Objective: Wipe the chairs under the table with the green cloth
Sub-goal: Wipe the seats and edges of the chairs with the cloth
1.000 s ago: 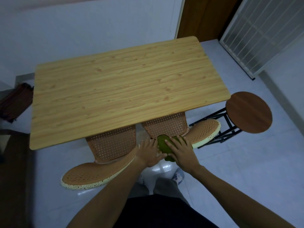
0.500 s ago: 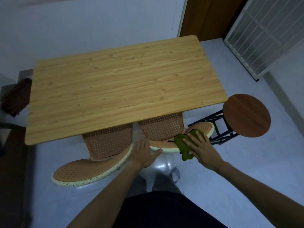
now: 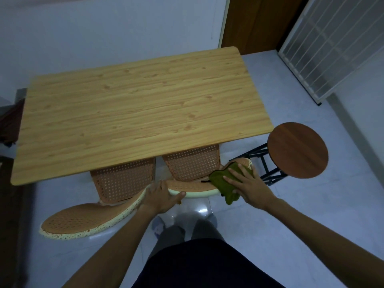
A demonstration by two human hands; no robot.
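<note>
Two perforated orange chairs tucked under the wooden surface (image 3: 133, 113), backs curving out toward the viewer. Leftmost, the left chair (image 3: 87, 221), its cream speckled rim untouched for now. Next, left hand (image 3: 161, 197) laid flat on the rim of the right chair (image 3: 193, 187), fingers (image 3: 179, 195) spread and pressing down, closed on nothing, bracing the back. Further right, green cloth (image 3: 225, 182) bunched on that same backrest top, one end drooping over the rim. Right hand (image 3: 247, 183) flat on top of it, fingers apart, pinning rather than pinching. Likely soft, light, limp, prone to sliding out; best pressed under a broad palm. Chair plastic probably light and springy, so worth steadying. Round stool (image 3: 297, 150) at far right
</note>
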